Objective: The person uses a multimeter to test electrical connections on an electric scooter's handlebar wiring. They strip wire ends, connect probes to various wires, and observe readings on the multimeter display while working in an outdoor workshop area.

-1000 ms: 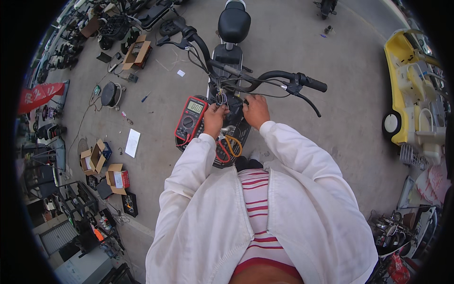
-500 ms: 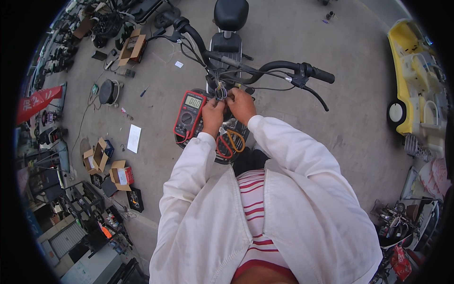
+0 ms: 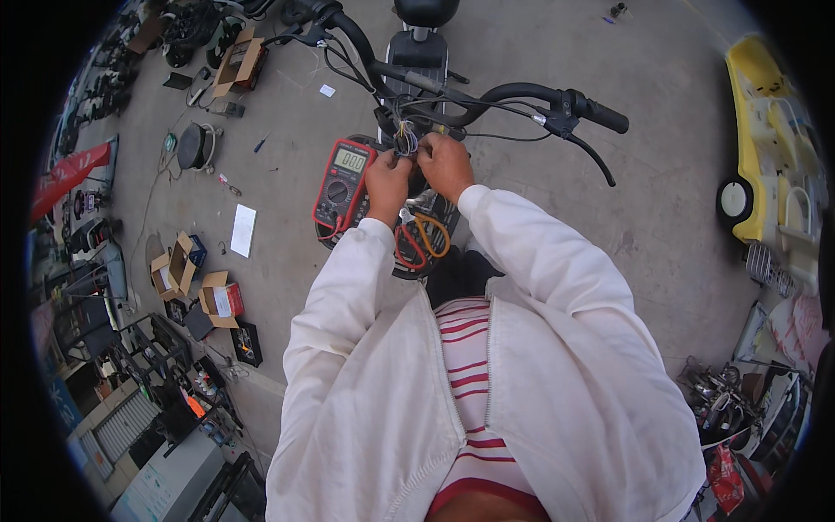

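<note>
Both hands work at a bundle of thin coloured wires (image 3: 405, 137) below the handlebar (image 3: 487, 106) of an electric scooter. My left hand (image 3: 388, 184) pinches at the lower left of the bundle, its fingertips on the wires. My right hand (image 3: 445, 162) is closed just to the right, thumb and forefinger together; what it pinches is too small to make out. Beside my left hand rests a red multimeter (image 3: 340, 184) with its display lit. Its red test lead (image 3: 407, 248) and an orange cable loop (image 3: 437, 237) lie on the scooter's front part, nearer to me.
The scooter's black seat (image 3: 424, 10) is at the far side. On the floor to the left are opened cardboard boxes (image 3: 217, 300), a white sheet (image 3: 243, 230), a cable reel (image 3: 195, 146) and a screwdriver (image 3: 260, 145). A yellow ride-on vehicle (image 3: 746, 130) stands at the right.
The whole scene, hands included, has shifted slightly upward in view. Both hands stay at the wire bundle, with only small finger movement.
</note>
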Available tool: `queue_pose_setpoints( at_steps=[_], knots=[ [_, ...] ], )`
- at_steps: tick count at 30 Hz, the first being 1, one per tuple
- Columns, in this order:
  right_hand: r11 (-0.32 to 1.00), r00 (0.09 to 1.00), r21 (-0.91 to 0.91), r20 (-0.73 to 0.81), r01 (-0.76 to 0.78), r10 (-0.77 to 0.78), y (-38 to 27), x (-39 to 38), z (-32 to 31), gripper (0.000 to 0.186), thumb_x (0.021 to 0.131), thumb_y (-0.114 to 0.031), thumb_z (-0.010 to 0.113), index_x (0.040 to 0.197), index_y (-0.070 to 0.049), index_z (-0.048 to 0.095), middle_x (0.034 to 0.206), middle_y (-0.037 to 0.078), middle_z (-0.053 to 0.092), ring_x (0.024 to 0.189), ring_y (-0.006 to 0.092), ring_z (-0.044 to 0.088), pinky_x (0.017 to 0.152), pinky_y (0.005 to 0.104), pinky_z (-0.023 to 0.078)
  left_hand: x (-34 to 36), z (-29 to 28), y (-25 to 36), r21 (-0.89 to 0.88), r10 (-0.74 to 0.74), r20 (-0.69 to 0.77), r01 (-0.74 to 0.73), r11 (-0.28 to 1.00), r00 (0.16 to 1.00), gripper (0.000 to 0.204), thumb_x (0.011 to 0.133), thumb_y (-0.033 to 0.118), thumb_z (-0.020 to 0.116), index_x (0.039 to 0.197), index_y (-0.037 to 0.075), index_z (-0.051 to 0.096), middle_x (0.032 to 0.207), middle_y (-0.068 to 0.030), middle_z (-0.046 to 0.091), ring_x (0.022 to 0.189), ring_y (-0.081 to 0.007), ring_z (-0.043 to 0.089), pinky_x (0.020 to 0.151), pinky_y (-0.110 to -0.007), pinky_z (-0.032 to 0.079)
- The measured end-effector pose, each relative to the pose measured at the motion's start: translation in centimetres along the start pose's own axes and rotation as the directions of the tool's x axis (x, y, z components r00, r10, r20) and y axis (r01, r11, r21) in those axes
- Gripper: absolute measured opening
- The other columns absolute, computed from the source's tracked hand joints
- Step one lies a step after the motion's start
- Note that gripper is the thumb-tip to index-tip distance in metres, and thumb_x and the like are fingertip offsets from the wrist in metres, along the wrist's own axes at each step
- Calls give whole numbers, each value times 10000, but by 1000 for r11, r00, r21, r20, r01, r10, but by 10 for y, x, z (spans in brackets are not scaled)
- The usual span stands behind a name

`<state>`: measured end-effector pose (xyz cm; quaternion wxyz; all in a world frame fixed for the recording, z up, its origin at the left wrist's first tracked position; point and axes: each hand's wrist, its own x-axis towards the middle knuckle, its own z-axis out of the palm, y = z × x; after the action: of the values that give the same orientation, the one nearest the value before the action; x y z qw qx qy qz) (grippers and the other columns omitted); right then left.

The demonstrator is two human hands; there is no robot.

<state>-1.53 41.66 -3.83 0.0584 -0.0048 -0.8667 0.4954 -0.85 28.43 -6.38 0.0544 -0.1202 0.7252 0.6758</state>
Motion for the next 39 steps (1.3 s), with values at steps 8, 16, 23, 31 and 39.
queue_pose_setpoints(
  at_steps=[8, 16, 23, 31, 39],
  knots=[
    [1000, 999, -15, 32, 10, -9, 6, 5, -2, 102, 782, -111, 619, 787, -10, 611, 829, 182, 632, 805, 378, 601, 714, 453, 473, -2, 0, 9, -166, -112, 66, 122, 979, 992, 131, 886, 77, 596, 953, -35, 602, 899, -85, 666, 794, -148, 656, 718, -250, 523],
    [999, 999, -13, 26, 37, -37, 8, 6, 2, 101, 791, -101, 593, 793, -2, 614, 816, 195, 628, 802, 386, 595, 722, 458, 470, 1, 7, 5, 17, -40, -25, 40, 999, 999, 135, 857, 55, 589, 911, -61, 632, 759, -83, 669, 651, -120, 635, 600, -247, 507],
    [1000, 997, 11, 80, -4, 4, 4, 4, 0, 103, 782, -92, 591, 821, -8, 636, 855, 188, 637, 828, 380, 600, 748, 441, 478, 4, 7, -13, 185, 65, -118, -43, 982, 991, 221, 829, 122, 619, 949, -62, 643, 751, -144, 673, 641, -200, 651, 592, -312, 493],
    [998, 994, -19, 94, 57, -55, 19, 0, -4, 165, 777, -73, 590, 917, -1, 636, 860, 175, 647, 827, 339, 624, 755, 410, 488, -1, 16, -7, 272, 95, -137, -55, 961, 986, 222, 824, 159, 647, 898, -49, 627, 754, -149, 665, 632, -215, 635, 572, -344, 481],
    [998, 1000, 69, 2, -14, 14, 23, -34, -21, 166, 778, -99, 595, 910, -1, 614, 906, 194, 610, 880, 375, 582, 785, 433, 476, -6, 22, -3, 77, -75, -81, 81, 994, 994, 137, 866, 112, 621, 966, 25, 588, 837, -38, 615, 697, -113, 586, 553, -251, 499]
  ],
)
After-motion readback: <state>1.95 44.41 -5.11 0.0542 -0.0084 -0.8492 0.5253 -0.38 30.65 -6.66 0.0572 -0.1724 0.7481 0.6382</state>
